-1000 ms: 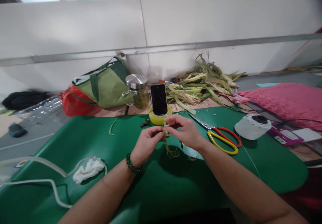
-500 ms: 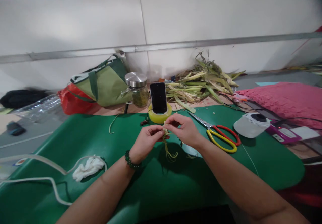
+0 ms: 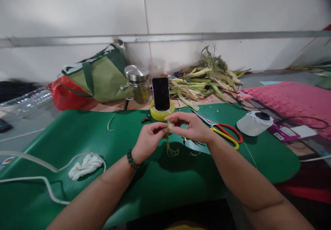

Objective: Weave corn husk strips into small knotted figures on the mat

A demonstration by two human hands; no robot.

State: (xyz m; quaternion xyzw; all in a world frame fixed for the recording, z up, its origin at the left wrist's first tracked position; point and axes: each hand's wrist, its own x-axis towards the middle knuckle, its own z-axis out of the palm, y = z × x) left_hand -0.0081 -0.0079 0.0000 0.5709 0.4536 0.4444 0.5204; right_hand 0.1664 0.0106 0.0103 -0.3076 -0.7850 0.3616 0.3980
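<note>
- Strip bundle [image 3: 168, 141], pale yellow-green: at the clock's centre, raised over the green mat [image 3: 155, 188]; thin strands trail toward six o'clock; finer details too small to tell.
- Left hand [image 3: 148, 138]: thumb and fingers narrowed, pinching the bundle from nine o'clock; beaded bracelet [image 3: 132, 159] at the wrist.
- Right hand [image 3: 192, 126]: thumb and fingers narrowed on the bundle's upper part, from three o'clock.
- Phone [image 3: 161, 94]: near twelve o'clock, propped upright at the yellow tape roll [image 3: 162, 114].
- Husk pile [image 3: 207, 76]: between one and two o'clock.
- Scissors [image 3: 215, 124], red and yellow handles: three o'clock.
- Lidded glass jar [image 3: 138, 89]: between ten and eleven o'clock.
</note>
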